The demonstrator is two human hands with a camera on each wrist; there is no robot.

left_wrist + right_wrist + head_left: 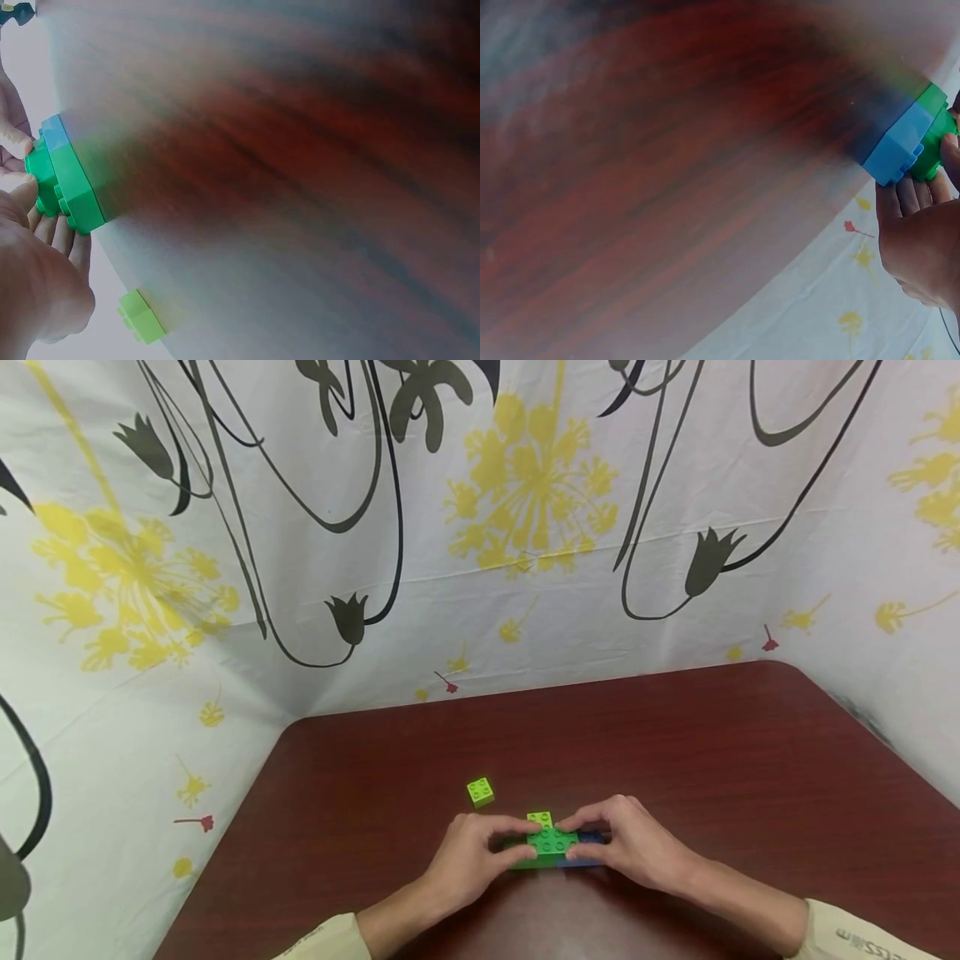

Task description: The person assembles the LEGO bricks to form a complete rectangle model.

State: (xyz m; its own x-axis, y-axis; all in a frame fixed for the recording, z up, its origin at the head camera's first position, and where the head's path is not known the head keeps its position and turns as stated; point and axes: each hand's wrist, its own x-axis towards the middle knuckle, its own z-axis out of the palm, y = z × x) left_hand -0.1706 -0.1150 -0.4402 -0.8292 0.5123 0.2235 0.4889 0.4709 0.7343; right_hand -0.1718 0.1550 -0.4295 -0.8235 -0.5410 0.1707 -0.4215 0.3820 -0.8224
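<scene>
A green toy building brick (552, 842) sits on top of a lower green brick (543, 862) and a blue brick (581, 862), spanning the two where they meet end to end. My left hand (474, 853) pinches its left end between thumb and index finger. At the right end, my right hand (637, 843) grips it the same way. Just behind the top brick shows a small lime brick (539, 817); how it is seated is hidden. In the right wrist view the blue brick (900, 146) stands on the table under the right hand (922, 244).
A loose lime brick (481, 792) lies on the dark red-brown table (420, 743), behind and left of the hands. Patterned white fabric (420, 552) hangs behind the table's back edge and along its sides.
</scene>
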